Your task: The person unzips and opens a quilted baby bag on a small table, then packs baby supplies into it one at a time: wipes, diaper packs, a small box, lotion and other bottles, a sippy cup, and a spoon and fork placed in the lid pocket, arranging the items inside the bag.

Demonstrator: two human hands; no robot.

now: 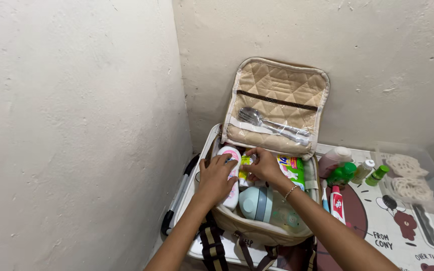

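Head view, entry one: my left hand [216, 176] lies fingers-down on a white bottle with a pink cap [230, 173], which stands at the left side of the open quilted beige bag [257, 228]. The fingers curl over it; whether they truly clasp it I cannot tell.

Entry two: my right hand [263, 167], just right of the left and nearly touching it, pinches a small yellow packet [245, 168] between fingertips, held just inside the bag's mouth.

Entry three, near side of both hands: a pale teal lidded container [256, 203], already lying in the bag. Right of my right hand: a green-and-white packet [292, 168].

Entry four, beyond the hands: the bag's lid [277, 95] stands open against the wall, metal cutlery [272, 125] strapped inside it.

Entry five, well right of the hands, on the tabletop [377, 236]: a pink bottle [333, 159], green bottles [345, 173], a toothpaste tube [337, 203].

Judgement: I am arranging items in the bag; the yellow packet needs a gap between bottle and green packet, so my left hand should hold the bottle aside.
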